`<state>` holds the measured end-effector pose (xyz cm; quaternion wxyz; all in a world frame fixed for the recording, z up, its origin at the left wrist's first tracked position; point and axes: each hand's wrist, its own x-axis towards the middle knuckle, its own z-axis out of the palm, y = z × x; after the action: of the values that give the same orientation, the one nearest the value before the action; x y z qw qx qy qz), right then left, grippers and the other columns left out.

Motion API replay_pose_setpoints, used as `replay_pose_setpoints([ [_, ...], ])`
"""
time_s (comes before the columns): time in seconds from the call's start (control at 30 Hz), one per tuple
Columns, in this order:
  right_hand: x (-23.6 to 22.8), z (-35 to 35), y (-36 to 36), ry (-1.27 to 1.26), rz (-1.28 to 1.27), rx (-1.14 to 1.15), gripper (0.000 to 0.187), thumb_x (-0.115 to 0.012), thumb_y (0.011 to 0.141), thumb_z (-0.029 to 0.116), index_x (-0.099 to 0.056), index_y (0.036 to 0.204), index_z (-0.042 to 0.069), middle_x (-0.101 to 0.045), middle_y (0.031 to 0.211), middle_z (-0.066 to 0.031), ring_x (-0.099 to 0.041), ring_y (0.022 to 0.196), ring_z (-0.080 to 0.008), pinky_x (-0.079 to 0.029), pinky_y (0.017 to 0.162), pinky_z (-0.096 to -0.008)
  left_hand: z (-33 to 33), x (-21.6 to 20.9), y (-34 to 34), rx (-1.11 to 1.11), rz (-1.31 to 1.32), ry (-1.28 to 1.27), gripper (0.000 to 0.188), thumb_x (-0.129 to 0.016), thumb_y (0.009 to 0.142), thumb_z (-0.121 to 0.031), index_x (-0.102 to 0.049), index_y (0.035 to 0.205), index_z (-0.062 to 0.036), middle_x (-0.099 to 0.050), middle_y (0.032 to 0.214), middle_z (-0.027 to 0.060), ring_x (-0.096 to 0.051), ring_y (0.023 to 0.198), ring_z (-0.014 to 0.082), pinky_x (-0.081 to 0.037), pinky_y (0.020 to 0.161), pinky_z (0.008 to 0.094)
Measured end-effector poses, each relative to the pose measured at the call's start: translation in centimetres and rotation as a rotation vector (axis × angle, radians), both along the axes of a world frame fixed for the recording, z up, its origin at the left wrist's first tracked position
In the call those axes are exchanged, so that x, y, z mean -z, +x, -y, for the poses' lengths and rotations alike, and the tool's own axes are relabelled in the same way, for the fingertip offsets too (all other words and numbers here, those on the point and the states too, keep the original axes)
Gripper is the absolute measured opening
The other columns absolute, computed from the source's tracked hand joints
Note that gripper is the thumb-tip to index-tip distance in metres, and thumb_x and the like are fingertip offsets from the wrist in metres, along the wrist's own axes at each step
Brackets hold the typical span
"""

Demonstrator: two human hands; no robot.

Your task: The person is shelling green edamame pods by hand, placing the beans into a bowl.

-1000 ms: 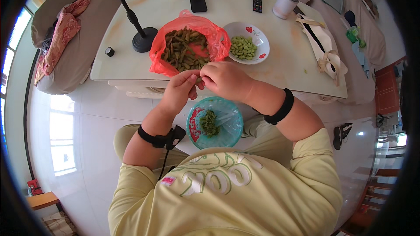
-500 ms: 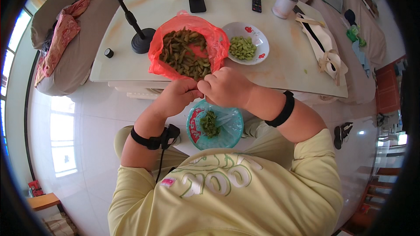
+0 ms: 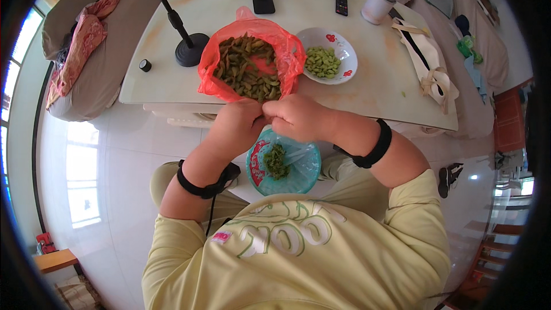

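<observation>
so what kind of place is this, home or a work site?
Most likely a home living room. A low pale table with a remote control on it has sofa seating beside it, on a glossy tiled floor. Both hands meet above a teal basin, near a red bag of green pods.

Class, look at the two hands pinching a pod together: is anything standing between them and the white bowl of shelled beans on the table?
Partly. The left hand and right hand meet at the table's near edge. The red bag of pods sits just ahead, left of the white bowl. From the right hand, only bare tabletop lies before the bowl.
</observation>
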<state>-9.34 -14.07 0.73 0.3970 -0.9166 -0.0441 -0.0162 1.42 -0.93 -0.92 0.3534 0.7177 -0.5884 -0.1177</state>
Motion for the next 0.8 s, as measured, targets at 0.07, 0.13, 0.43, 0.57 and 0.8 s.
replay_pose_setpoints([
  [0.07, -1.3, -0.9, -0.4, 0.059, -0.023, -0.126, 0.013, -0.046, 0.071, 0.015, -0.049, 0.073, 0.003, -0.055, 0.068, -0.0166, -0.053, 0.065, -0.0329, -0.041, 0.057, -0.0399, 0.1, 1.0, 0.4, -0.062, 0.134, 0.007, 0.013, -0.060, 0.066, -0.009, -0.058, 0.077, -0.0016, -0.055, 0.069, 0.0155, -0.052, 0.066, 0.0321, -0.042, 0.057, 0.0351],
  [0.13, -2.6, -1.5, -0.6, 0.049, -0.056, -0.285, 0.012, -0.047, 0.069, 0.014, -0.051, 0.075, 0.004, -0.055, 0.069, -0.0152, -0.054, 0.065, -0.0304, -0.042, 0.059, -0.0387, 0.3, 1.7, 1.5, -0.169, 0.002, 0.050, 0.013, -0.057, 0.072, -0.009, -0.058, 0.082, -0.0021, -0.055, 0.065, 0.0121, -0.052, 0.060, 0.0269, -0.041, 0.055, 0.0334],
  [0.43, 2.4, -0.5, -1.4, -0.249, -0.465, -0.344, 0.018, -0.049, 0.067, 0.006, -0.056, 0.084, 0.007, -0.058, 0.073, -0.0102, -0.055, 0.076, -0.0252, -0.042, 0.068, -0.0376, -0.4, -0.5, 1.8, 0.070, -1.132, -0.243, 0.023, -0.041, 0.083, -0.003, -0.053, 0.102, 0.0010, -0.043, 0.061, -0.0042, -0.028, 0.051, 0.0040, -0.024, 0.044, 0.0177],
  [0.57, 0.0, 0.1, -0.7, -0.235, -0.297, -0.088, 0.016, -0.054, 0.072, 0.012, -0.052, 0.086, 0.006, -0.057, 0.071, -0.0057, -0.055, 0.064, -0.0201, -0.043, 0.056, -0.0312, -0.9, -1.0, 0.8, 0.024, -1.140, -0.228, 0.026, -0.041, 0.082, -0.002, -0.052, 0.106, 0.0000, -0.048, 0.067, -0.0026, -0.030, 0.051, 0.0040, -0.026, 0.046, 0.0169],
  [0.8, -1.6, -0.5, 0.0, 0.088, 0.235, 0.329, 0.026, -0.063, 0.070, 0.020, -0.043, 0.075, 0.005, -0.051, 0.062, -0.0057, -0.051, 0.055, -0.0166, -0.040, 0.049, -0.0292, -0.5, -0.5, -0.7, -0.128, -0.731, -0.193, 0.019, -0.053, 0.078, -0.003, -0.058, 0.096, -0.0016, -0.056, 0.077, 0.0025, -0.049, 0.066, 0.0084, -0.041, 0.060, 0.0207],
])
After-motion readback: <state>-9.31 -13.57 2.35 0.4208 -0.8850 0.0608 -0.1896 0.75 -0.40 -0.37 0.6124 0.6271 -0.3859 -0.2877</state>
